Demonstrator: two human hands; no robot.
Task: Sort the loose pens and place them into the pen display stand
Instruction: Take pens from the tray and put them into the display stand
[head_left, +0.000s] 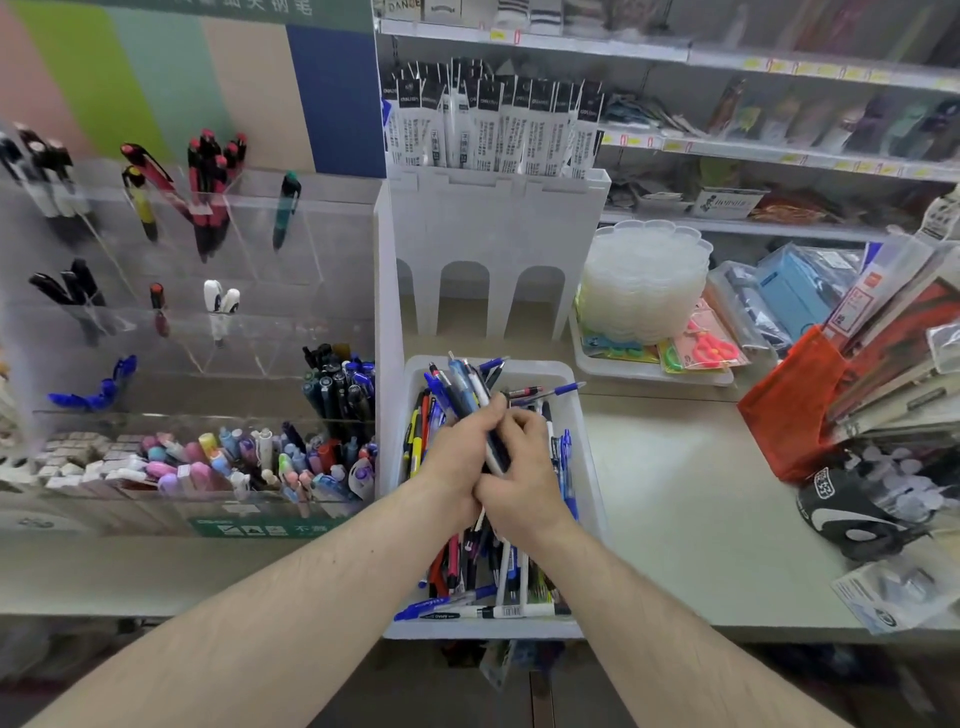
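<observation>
- Gathering a bundle of pens (470, 397) is the step in hand: my left hand (457, 457) has its fingers curled round the bundle's lower part, and my right hand (519, 467), pressed against the left, pinches at the same bundle with curled fingers.
- Fanning up and away from my grip, the bundle shows mostly blue barrels with a white one among them.
- Directly beneath my grip sits the white tray (589, 467), where many loose pens (488, 577) lie jumbled, unsorted.
- To the left of my grip stands the clear pen display stand (291, 291); its compartments hold red, black, green and white pens, several with room left.
- Next, I judge, I must pick out one kind from the bundle and carry it left to its matching compartment, tips down.
- The tray rests on a pale desk (675, 493), which runs off to the right of my grip.
- Beyond my grip rise shop shelves (779, 150) of packaged stationery; stacked clear lids (644, 280) stand farther right.
</observation>
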